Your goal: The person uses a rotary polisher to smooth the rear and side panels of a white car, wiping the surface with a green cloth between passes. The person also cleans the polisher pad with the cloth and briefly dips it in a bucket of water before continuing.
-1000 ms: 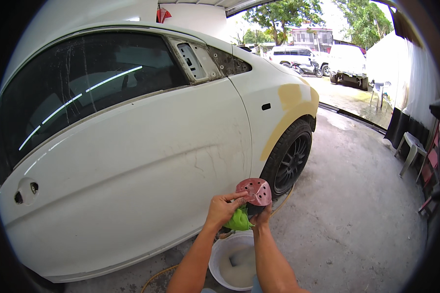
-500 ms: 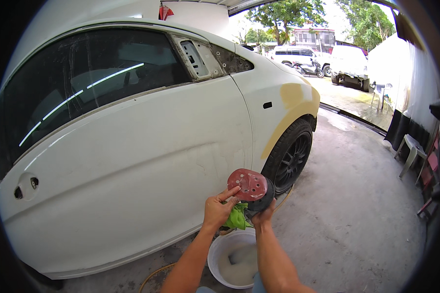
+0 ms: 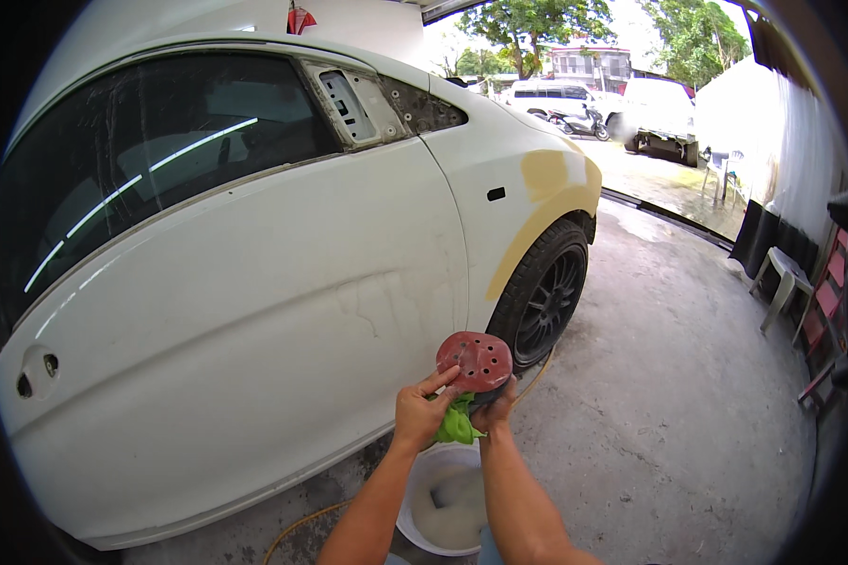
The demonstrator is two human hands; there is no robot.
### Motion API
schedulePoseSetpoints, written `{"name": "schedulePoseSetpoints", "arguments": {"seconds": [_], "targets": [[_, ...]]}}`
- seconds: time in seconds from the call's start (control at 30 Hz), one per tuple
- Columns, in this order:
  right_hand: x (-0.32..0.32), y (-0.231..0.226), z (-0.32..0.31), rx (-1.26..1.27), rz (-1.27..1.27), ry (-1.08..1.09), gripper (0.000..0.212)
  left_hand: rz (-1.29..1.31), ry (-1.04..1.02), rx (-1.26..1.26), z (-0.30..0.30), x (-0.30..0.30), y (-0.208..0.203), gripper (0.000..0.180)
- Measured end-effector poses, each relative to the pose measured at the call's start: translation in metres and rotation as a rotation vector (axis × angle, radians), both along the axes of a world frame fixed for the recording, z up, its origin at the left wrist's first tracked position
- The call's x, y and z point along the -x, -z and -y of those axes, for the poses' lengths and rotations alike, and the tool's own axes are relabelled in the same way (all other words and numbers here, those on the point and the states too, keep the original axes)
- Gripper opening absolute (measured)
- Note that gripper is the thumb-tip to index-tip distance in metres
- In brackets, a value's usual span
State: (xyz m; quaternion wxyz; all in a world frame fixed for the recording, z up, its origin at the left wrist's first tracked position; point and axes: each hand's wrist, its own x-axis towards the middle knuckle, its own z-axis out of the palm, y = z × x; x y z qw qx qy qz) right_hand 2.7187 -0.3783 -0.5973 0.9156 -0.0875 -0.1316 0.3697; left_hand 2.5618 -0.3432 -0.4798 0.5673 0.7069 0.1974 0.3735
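While both hands are busy close together, with the red perforated disc [image 3: 478, 359] sitting just past the fingertips, it's worth eyeing how little is holding it. Left hand [image 3: 418, 414] has the near edge pinched, one fingertip lying on its face. Right hand [image 3: 498, 412] is wrapped around the black pad [image 3: 491, 396] tucked under the disc, though most of that grip is hidden, so I can't tell how firm it is. There's a bunched green cloth [image 3: 457, 426] hanging just below, between the two hands; no idea which one really has it.

My guess at trouble: disc and pad don't look quite lined up, so pressing them together like that could leave the disc off-centre or crease its edge. Also, the white bucket [image 3: 422, 471] of cloudy water is right below the hands, so a loose pinch could drop disc or cloth straight in. And the white car door [image 3: 283, 273] is beyond the left hand, so a careless swing could knock the pad against it.
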Motion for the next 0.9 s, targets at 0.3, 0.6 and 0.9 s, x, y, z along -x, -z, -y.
{"name": "schedulePoseSetpoints", "arguments": {"seconds": [0.3,0.6,0.9], "targets": [[0.002,-0.001,-0.003,0.083,-0.050,0.088,0.052,-0.041,-0.018,-0.005,-0.004,-0.001,0.010,0.037],[0.001,-0.005,-0.002,0.130,-0.080,0.100,0.052,-0.098,-0.035,-0.086,-0.007,0.000,0.022,0.043],[0.001,-0.012,0.002,0.119,-0.048,0.070,0.055,-0.182,-0.095,-0.270,-0.010,0.006,0.028,0.049]]}}
